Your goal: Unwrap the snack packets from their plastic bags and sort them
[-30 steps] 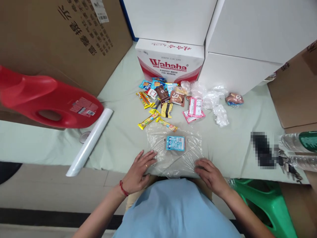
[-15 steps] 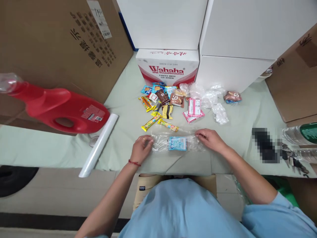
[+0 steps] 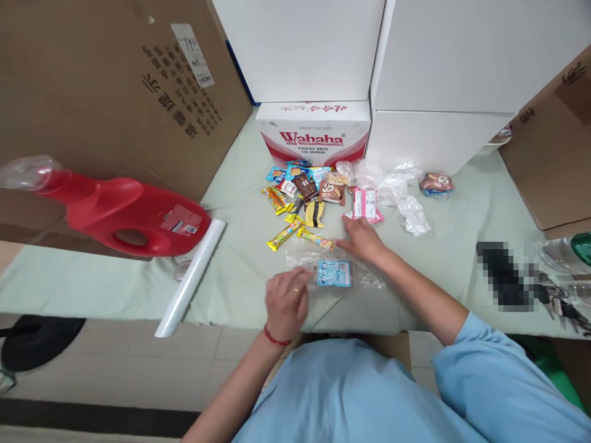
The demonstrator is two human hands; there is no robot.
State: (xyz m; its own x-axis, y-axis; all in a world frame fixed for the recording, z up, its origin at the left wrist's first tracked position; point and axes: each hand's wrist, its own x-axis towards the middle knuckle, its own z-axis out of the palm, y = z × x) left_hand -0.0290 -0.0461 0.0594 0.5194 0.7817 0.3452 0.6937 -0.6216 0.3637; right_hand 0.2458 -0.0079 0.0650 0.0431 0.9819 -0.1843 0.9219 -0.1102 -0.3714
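Observation:
A small blue snack packet (image 3: 334,273) lies flat on a sheet of clear plastic film (image 3: 369,278) near the table's front. My left hand (image 3: 287,301) is just left of the packet, over the film's left side. Its fingers are curled together and their tips are blurred, so anything pinched there is hidden. My right hand (image 3: 367,241) reaches beyond the film with thumb and fingers apart. Its fingertips come up to the pink-and-white packets (image 3: 364,205), while the thumb is beside the right end of a yellow wrapped bar (image 3: 315,239). Whether they touch is unclear.
Assorted wrapped snacks (image 3: 305,184) lie before a Wahaha carton (image 3: 316,138). Film-wrapped bundles (image 3: 413,215) and a brown packet (image 3: 436,183) are farther right. At left are a red jug (image 3: 133,212) and a white roll (image 3: 191,277). Keys (image 3: 561,301) lie at right.
Both hands have left the film's two ends. My left hand has moved right, close to the blue packet, and my right hand has gone forward and left to the pink packets.

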